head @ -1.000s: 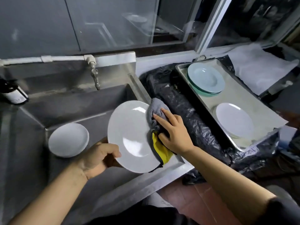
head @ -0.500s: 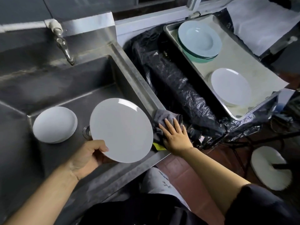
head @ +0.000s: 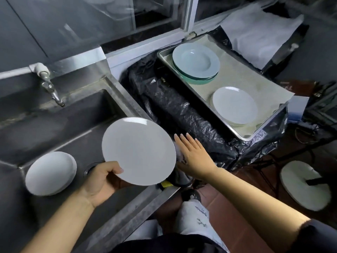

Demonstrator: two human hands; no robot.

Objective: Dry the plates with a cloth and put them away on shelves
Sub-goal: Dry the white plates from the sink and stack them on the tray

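Observation:
My left hand (head: 102, 179) grips a white plate (head: 138, 150) by its lower rim and holds it tilted above the steel sink (head: 76, 125). To the plate's right, my right hand (head: 193, 156) lies flat with fingers spread over the grey and yellow cloth (head: 179, 177), which rests on the sink's right corner and is mostly hidden. Another stack of white plates (head: 50, 173) lies in the sink at the left. On the steel tray (head: 259, 136) to the right sit a stack of pale green deep plates (head: 196, 61) and a white plate (head: 235, 105).
A tap (head: 50, 86) juts from the wall over the sink. Black plastic sheeting (head: 182, 110) fills the gap between sink and tray. A white stool seat (head: 304, 185) stands on the red floor at the right. Glass cabinet doors (head: 91, 21) rise behind.
My right hand came off the plate and put the cloth down on the sink's corner, then flattened open over it. The left hand has kept the plate, tilting it more face-up.

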